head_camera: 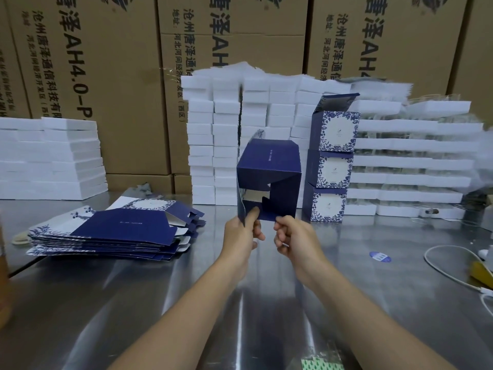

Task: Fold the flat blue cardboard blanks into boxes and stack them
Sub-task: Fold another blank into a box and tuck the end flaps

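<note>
Over the middle of the shiny metal table (160, 289): left hand (241, 233) pinches a bottom flap of the half-folded dark blue cardboard box (269, 166). Right hand (292, 239), fingers curled, grips the flap beside it. Box held upright. Pile of flat blue-and-white cardboard blanks (120, 231) toward the left edge. Stack of three folded blue floral boxes (330, 169) near the far edge.

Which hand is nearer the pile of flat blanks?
Left. The left hand pinches the half-folded box right of the pile of flat blanks; the right hand grips it farther right.
</note>
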### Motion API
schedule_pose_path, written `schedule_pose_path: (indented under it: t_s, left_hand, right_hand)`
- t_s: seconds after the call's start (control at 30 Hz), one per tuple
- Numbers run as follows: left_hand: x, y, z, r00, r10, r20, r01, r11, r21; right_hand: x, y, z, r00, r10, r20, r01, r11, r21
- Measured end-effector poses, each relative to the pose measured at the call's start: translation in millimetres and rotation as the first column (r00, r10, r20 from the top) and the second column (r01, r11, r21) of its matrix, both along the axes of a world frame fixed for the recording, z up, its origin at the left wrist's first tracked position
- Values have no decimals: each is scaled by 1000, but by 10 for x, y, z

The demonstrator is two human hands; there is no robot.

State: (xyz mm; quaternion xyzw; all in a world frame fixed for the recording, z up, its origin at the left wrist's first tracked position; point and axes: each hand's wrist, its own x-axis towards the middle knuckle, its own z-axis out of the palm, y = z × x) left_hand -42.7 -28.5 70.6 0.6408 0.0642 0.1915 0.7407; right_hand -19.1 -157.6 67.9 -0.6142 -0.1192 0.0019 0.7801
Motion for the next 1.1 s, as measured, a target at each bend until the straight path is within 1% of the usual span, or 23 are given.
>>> schedule_pose_path:
  t_s: [0.17, 0.23, 0.33, 0.43, 0.5, 0.6, 0.67, 0.83, 0.9, 0.97, 1.03, 1.1]
  left_hand:
    - [-62, -88, -9, 993, -116, 2, 115, 990, 81]
    - [-82, -98, 3, 990, -142, 15, 140, 985, 96]
    - [-93, -96, 18, 986, -165, 7, 163, 978, 134]
    - [-79, -101, -11, 990, -141, 8, 139, 979, 151]
    - [-72, -113, -7, 998, -68, 17, 65, 991, 116]
    - [-56, -66, 11, 1000, 15, 20, -16, 998, 65]
    - [-46, -40, 6, 1000, 20, 18, -21, 998, 65]
    - [-43, -46, 7, 999, 36, 18, -37, 999, 33]
    - [-45, -40, 8, 1000, 27, 9, -27, 1000, 11]
    - [-44, -52, 4, 1000, -17, -14, 17, 1000, 3]
    - [-39, -76, -11, 999, -40, -24, 40, 999, 23]
    - [-37, -70, -10, 999, -31, -28, 32, 999, 36]
  right_hand:
    - [4, -9, 21, 1000, -14, -5, 14, 1000, 1]
    - [0, -25, 16, 1000, 15, -6, -15, 1000, 2]
    - [-20, -21, 11, 995, 101, 7, -100, 994, -42]
    - [-16, 5, -3, 998, 68, 18, -68, 998, -1]
    - [-1, -14, 13, 999, 33, -5, -33, 999, 22]
    - [-10, -35, 22, 997, 55, -45, -55, 998, 0]
    - [-24, -14, 11, 998, 49, -43, -50, 998, -29]
    - [3, -8, 18, 1000, -7, -25, 8, 1000, 13]
    - [10, -22, 24, 1000, 15, -26, -15, 1000, 27]
    - [3, -20, 15, 997, 67, -32, -66, 998, 20]
    - [-15, -13, 8, 993, 113, -44, -114, 993, -30]
    - [-23, -3, 9, 992, 110, -53, -113, 992, -60]
